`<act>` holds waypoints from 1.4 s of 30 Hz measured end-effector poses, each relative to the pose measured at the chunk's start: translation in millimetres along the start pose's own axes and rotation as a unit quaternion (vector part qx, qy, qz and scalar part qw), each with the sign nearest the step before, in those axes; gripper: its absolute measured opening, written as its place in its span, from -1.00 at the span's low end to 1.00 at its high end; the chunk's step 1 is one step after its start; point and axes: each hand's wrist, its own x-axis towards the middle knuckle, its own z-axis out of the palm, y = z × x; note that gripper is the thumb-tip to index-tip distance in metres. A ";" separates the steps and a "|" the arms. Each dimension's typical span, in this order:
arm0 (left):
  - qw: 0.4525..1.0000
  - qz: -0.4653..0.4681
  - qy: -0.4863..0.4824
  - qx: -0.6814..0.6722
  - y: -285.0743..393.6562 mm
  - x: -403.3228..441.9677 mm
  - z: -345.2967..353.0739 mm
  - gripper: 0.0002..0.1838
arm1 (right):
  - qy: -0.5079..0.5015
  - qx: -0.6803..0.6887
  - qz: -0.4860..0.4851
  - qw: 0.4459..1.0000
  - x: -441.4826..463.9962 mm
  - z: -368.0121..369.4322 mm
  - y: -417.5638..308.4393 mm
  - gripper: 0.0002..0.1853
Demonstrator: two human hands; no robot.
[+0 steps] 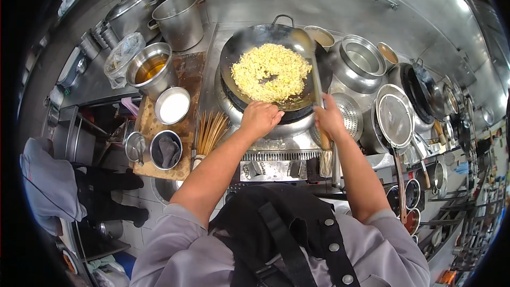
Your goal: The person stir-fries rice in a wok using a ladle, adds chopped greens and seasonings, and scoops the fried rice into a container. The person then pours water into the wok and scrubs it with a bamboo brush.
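In the head view a dark wok sits on the burner, with yellow fried rice spread in a ring inside it. My left hand is closed on the near rim of the wok; its fingertips are partly hidden. My right hand is wrapped around the long handle of a ladle. The ladle's bowl is raised over the wok's far right side, above the rice and blurred. Just below my right hand hangs a bamboo brush, and a perforated strainer lies to its right.
Left of the wok, a wooden board bears a pot of amber liquid, a bowl of white contents and a cloth-filled pot. Bamboo sticks stand beside the burner. Nested metal bowls and a mesh skimmer are right. Another person stands left.
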 end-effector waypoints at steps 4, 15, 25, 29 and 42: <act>1.000 -0.004 -0.011 -0.003 -0.9 5.3 -4.2 -0.60 | -0.170 -0.102 -0.006 0.980 4.5 35.9 -28.7 -0.46; 0.997 -0.041 -0.048 -0.041 54.2 -4.9 -39.4 -0.62 | -0.245 -0.203 0.136 0.938 -186.9 -112.6 -62.5 -0.31; 0.999 0.033 -0.028 0.024 85.8 -72.0 -59.9 -0.57 | -0.218 -0.061 0.113 0.967 -205.7 -112.4 -31.5 -0.28; 1.000 -0.005 -0.007 -0.017 53.2 -9.5 -23.7 -0.59 | -0.225 -0.162 0.141 0.950 -227.3 -127.0 -53.1 -0.30; 0.996 -0.018 -0.086 0.006 67.8 -20.9 -52.0 -0.56 | -0.239 -0.044 0.130 0.961 -234.0 -132.0 -31.3 -0.30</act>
